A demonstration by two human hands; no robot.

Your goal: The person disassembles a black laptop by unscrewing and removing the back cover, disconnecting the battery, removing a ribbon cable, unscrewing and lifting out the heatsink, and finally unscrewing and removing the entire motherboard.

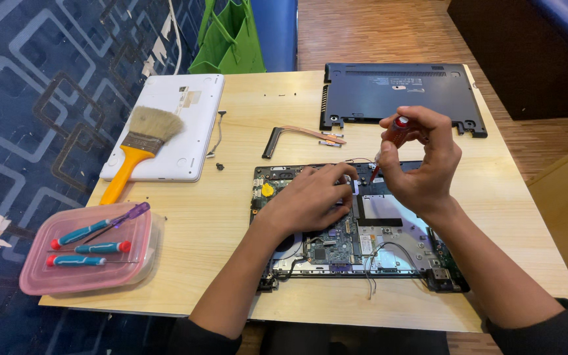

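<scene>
You are working on an opened laptop chassis point(389, 243), a dark rectangular base with its green circuit board, silver plate and loose thin wires exposed, lying on the pale wooden table point(244, 131) straight under your fingers. Your right hand point(419, 161) is pinching a slim red-handled screwdriver point(394, 133) between thumb and curled fingers, holding it nearly upright with the tip pointing down into the chassis's far edge. Your left hand point(310, 197) is resting flat on the board just left of that tip, fingers pressed together and holding nothing.

Beyond your fingertips one bent copper heat pipe point(300, 135) is lying, and further out one detached black bottom cover point(399, 95). Well to the left of your left hand one closed white laptop point(179, 112) is carrying one yellow-handled paintbrush point(136, 148). Nearer you on that side, one pink plastic box lid point(83, 276) is bearing three teal-handled screwdrivers point(77, 246) and one purple-handled one point(129, 213).
</scene>
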